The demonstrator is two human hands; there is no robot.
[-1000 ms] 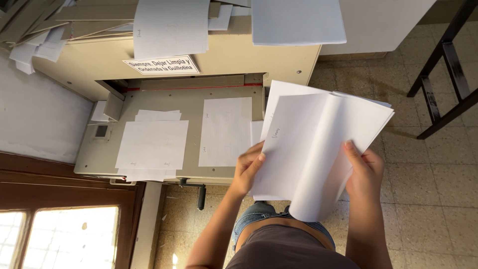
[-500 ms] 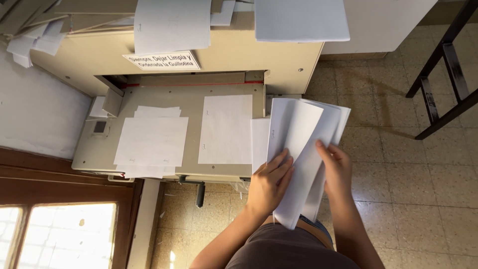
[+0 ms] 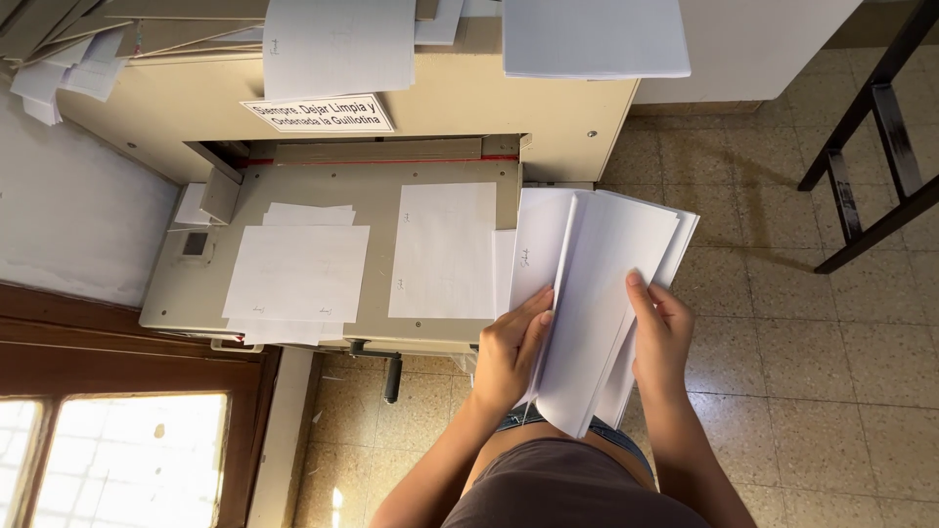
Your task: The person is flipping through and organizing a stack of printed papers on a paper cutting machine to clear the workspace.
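- While a sheaf of white paper sheets fans out above the tiled floor, just off the right edge of a beige paper guillotine, a person steadies it with both hands.
- Left hand: fingers laid together along the sheaf's near left edge, thumb tucked behind, clamped on the sheets.
- Right hand: fingers curled behind the stack and thumb pressed on the front face, likewise clamped on the paper.
- Sheaf stands tilted, its lower corner pointing down toward the person's lap and its upper edges splayed apart.
- By the look of it the paper is light, thin and floppy, prone to slide sheet on sheet; a grip on both long edges near the bottom, as shown, seems the surest hold.
- On the guillotine's worktop lie a low pile of cut sheets at left and a single upright sheet beside it, well apart from the hands.
- More paper rests on the machine's top, above a printed label.
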